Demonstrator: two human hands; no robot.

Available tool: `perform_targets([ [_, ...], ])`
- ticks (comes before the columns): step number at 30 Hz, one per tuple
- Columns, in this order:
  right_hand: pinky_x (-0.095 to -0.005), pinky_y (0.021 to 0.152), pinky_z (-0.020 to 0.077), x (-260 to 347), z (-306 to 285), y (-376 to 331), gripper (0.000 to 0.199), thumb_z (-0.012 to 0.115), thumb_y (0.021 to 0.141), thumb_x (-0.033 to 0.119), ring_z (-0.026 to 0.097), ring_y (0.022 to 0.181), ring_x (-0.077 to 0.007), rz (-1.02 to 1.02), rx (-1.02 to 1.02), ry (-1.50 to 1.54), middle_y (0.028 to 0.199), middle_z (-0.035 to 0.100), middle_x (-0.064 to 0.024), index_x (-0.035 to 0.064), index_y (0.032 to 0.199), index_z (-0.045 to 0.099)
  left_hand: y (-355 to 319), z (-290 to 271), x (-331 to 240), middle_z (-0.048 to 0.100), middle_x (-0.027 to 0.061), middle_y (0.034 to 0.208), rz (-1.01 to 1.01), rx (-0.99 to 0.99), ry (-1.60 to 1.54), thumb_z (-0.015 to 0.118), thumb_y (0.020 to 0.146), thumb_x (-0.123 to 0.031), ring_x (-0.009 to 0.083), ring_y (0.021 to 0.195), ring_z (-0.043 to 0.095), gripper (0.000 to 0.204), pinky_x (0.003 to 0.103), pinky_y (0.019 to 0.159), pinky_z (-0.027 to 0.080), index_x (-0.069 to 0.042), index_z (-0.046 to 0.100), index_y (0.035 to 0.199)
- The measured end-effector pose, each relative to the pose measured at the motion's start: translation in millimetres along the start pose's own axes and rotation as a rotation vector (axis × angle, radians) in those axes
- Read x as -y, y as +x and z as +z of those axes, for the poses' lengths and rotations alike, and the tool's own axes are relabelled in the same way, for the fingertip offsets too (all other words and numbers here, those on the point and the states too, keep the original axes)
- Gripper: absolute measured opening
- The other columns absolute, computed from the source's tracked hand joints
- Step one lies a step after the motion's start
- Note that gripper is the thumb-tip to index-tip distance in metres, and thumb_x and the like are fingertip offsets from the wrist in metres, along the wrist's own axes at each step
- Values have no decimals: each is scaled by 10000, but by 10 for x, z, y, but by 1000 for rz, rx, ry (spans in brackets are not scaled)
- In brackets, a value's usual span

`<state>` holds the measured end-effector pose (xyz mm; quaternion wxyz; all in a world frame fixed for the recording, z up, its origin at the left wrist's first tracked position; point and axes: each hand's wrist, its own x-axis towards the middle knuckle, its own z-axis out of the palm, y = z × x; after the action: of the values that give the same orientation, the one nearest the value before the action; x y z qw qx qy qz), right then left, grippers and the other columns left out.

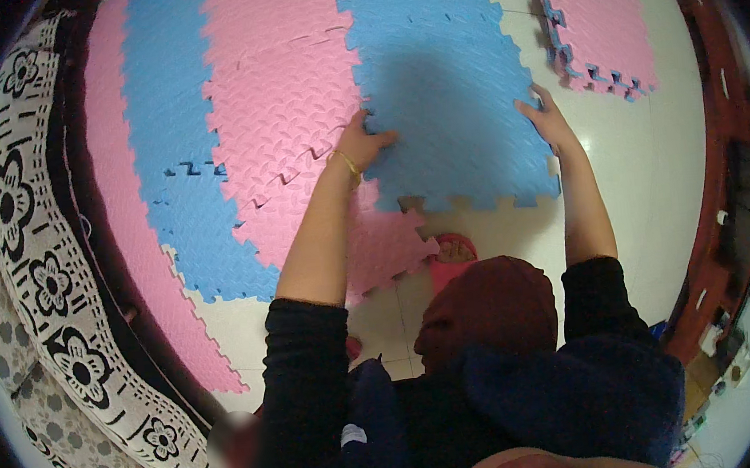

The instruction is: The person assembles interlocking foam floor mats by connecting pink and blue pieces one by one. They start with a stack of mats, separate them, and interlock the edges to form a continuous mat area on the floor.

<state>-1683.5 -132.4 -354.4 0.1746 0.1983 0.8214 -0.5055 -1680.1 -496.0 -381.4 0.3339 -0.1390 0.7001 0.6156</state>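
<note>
Most of the floor (654, 165) already carried joined pink and blue mats (206, 142). We held a blue mat (447, 85), its toothed edge meeting a pink mat (293, 107); left hand (365, 141) and right hand (546, 116) gripped opposite edges, well apart. We judged spare mats (593, 23) remained unlaid.

Pale tile floor (654, 165) w/ pink & blue foam mats (282, 90).

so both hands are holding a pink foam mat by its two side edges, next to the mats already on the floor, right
Not quite: the foam mat held is blue, not pink. The head view shows the left hand and right hand gripping its two side edges, beside the pink mat already on the floor.
</note>
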Motion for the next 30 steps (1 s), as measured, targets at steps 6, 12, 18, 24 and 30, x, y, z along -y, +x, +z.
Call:
perform_targets([
  [6,-369,1002,350,7,-11,63,851,701,762,420,401,1248,-324,8,81,-86,1362,383,-264,-17,1380,311,-68,-38,37,527,239,1210,-9,-86,161,759,684,-320,268,1051,568,878,338,873,471,38,329,1360],
  [12,-435,985,368,-186,338,74,810,655,769,493,393,1237,-384,24,-83,-523,1366,397,-207,88,1395,341,-95,163,125,516,211,1174,-12,-409,597,751,690,-263,278,1060,546,737,331,874,463,-13,419,1299],
  [18,-519,996,311,-209,580,172,654,609,788,500,322,1280,-385,-322,-414,-680,1391,370,-165,183,1335,442,-343,244,307,545,65,931,274,-419,-14,697,721,-123,170,609,513,421,274,495,406,-70,513,1097],
  [24,-547,1032,245,243,1008,556,492,532,865,416,285,1311,-382,-738,-288,-765,1425,353,-109,233,1317,469,-1399,-192,176,555,-23,712,-153,-276,-415,609,667,-42,92,447,438,433,217,351,301,-94,554,1094],
  [30,-553,1059,225,697,1961,729,552,524,855,434,289,1330,-306,-1074,-27,-915,1450,325,-63,190,1342,431,-1944,-868,732,509,-13,615,-168,-276,-445,616,655,-25,86,361,393,398,226,320,354,-91,576,1046],
])
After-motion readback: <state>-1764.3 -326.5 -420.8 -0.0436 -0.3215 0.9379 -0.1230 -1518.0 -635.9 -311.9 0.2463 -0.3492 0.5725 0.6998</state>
